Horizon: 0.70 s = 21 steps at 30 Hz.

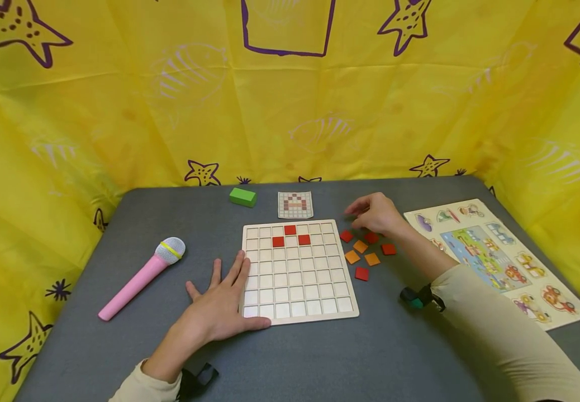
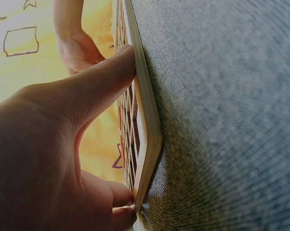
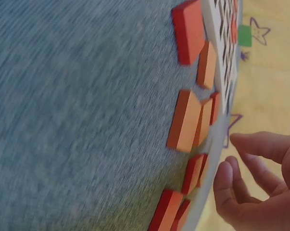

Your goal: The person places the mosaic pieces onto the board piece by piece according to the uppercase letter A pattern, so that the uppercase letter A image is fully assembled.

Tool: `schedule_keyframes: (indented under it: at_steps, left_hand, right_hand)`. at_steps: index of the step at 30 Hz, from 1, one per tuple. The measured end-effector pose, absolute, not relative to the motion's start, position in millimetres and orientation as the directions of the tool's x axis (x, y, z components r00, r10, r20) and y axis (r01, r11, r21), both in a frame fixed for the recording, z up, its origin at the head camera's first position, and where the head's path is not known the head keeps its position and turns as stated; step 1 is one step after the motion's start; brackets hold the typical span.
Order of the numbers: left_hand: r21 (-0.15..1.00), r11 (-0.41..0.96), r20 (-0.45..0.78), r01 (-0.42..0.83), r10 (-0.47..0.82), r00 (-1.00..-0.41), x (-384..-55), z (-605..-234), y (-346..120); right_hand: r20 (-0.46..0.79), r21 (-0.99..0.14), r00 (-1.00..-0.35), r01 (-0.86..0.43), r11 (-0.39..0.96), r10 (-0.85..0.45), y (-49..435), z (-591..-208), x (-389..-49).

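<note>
A wooden grid board point(image 1: 302, 279) lies flat, with three red tiles in its upper cells, one point(image 1: 290, 230) in the top row. My left hand point(image 1: 222, 310) rests at its lower left corner, thumb on the front edge and fingers spread along the left side. In the left wrist view, the thumb point(image 2: 104, 79) presses on the board's rim. My right hand point(image 1: 378, 215) hovers just beyond loose red tiles point(image 1: 362, 273) and orange tiles point(image 1: 372, 259) right of the board. Its fingers point(image 3: 265, 144) are loosely bent, with a gap to the thumb and nothing between.
Behind the board lies a small pattern card point(image 1: 295, 205) printed with a coloured grid, and left of it a green block point(image 1: 242, 197). A pink toy microphone point(image 1: 141, 279) lies at left. At right, a picture puzzle board point(image 1: 496, 257) sits partly under my right forearm.
</note>
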<state>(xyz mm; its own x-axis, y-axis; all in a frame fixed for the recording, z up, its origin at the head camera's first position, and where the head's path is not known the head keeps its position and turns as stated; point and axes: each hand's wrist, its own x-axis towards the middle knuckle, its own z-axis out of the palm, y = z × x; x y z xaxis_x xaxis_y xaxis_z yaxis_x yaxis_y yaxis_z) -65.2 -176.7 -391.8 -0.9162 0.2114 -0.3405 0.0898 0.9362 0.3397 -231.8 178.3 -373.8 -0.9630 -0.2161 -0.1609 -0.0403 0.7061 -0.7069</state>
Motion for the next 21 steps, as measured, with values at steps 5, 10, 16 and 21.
schedule_keyframes:
  at_steps: [5,10,16,21]
  left_hand:
    - [0.341,0.936,-0.344,0.090,0.213,-0.915,-65.0,-391.8,-176.6]
    - [0.332,0.938,-0.345,0.095,0.215,-0.914,-64.9,-392.5,-176.8]
    - [0.330,0.939,-0.349,0.094,0.214,-0.912,-64.8,-393.3,-177.1]
    - [0.331,0.939,-0.346,0.095,0.215,-0.913,-65.0,-393.3,-177.0]
  right_hand:
    - [-0.146,-0.664,-0.969,-0.054,0.746,-0.200,188.4,-378.3,-236.0]
    - [-0.153,-0.646,-0.972,-0.040,0.763,-0.181,195.2,-383.9,-239.7]
    - [-0.184,-0.631,-0.966,-0.024,0.775,-0.179,197.7,-384.8,-241.1]
    - [-0.195,-0.630,-0.964,-0.019,0.777,-0.182,197.3,-384.6,-241.3]
